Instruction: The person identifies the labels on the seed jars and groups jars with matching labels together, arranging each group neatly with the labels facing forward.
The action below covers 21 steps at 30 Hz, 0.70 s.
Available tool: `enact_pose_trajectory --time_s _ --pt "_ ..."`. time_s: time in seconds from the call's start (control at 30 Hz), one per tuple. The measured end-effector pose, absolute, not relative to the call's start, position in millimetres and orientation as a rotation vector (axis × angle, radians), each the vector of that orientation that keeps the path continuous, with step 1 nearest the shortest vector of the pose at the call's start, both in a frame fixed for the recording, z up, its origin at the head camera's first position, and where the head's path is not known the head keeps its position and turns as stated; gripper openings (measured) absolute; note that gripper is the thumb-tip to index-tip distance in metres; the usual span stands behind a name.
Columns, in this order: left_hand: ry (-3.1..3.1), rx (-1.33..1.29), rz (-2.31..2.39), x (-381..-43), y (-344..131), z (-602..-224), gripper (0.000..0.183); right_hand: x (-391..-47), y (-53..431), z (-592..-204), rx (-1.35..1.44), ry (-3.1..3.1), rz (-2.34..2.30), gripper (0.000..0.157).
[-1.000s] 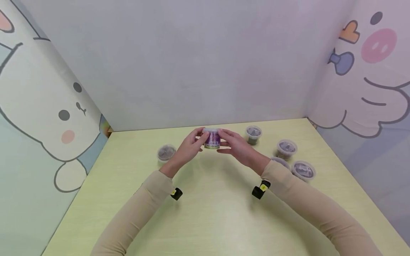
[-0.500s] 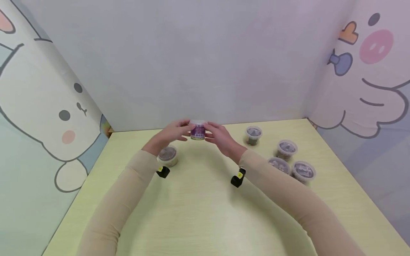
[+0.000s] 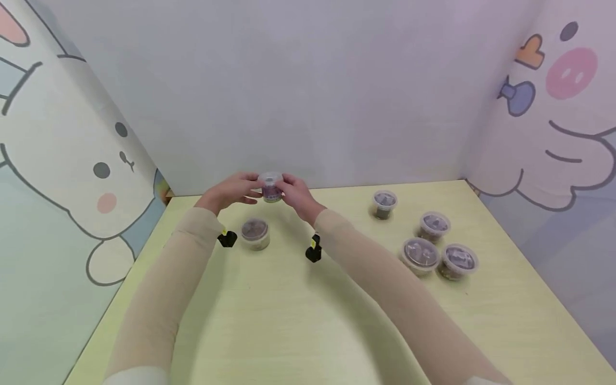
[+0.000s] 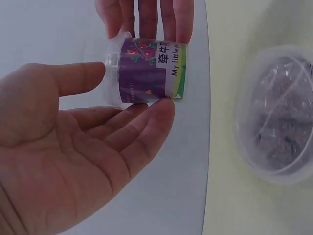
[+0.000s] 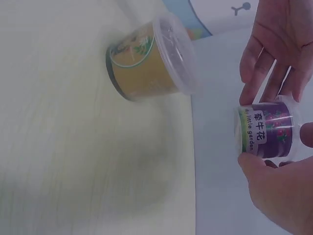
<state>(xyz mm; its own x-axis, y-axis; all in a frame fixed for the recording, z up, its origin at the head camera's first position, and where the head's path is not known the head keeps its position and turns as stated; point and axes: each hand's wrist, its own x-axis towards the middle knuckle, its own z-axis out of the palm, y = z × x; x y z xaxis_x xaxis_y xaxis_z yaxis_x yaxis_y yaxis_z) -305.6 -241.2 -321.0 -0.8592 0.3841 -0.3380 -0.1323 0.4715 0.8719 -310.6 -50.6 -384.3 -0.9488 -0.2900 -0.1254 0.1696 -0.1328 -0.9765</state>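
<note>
A small plastic cup [image 3: 271, 188] with a clear lid and a purple label reading "My little garden" is held between both hands, near the back wall. My left hand [image 3: 235, 191] grips its left side, with the thumb at the lid and the fingers along the label in the left wrist view. On the other side, my right hand [image 3: 299, 199] holds it with thumb and fingers. Red flowers show on the cup's label [image 5: 274, 128] in the right wrist view. Just in front stands a larger lidded tub [image 3: 255, 234], its side yellow-brown in the right wrist view.
At the right of the pale table [image 3: 289, 321] stand more lidded cups: a small one [image 3: 384, 204] further back and a group nearer, among them a wide one [image 3: 420, 256]. A grey-white wall [image 3: 308, 96] closes off the back; side panels carry cartoon animals.
Both hands have carried the purple-labelled cup left and back, from mid-table to behind the larger tub. More of its lid shows now. The other cups have stayed put.
</note>
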Motion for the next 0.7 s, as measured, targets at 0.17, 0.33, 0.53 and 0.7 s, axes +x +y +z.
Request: enact_pose_trajectory --time_s 0.17,0.33,0.53,0.7 --pt "2.254 0.199 1.441 -316 -253 -341 0.05 -322 -66 -401 -0.14 1.881 -2.16 0.057" --pt "2.254 0.18 1.505 -323 -262 -368 0.054 -327 -79 -425 -0.112 1.836 -2.225 0.057" --pt "2.27 0.153 1.515 -326 -270 -386 0.056 -329 -89 -446 -0.088 1.838 -2.233 0.058" --pt "2.261 0.114 1.541 -326 -274 -395 0.06 -327 -92 -455 -0.107 1.913 -2.169 0.058"
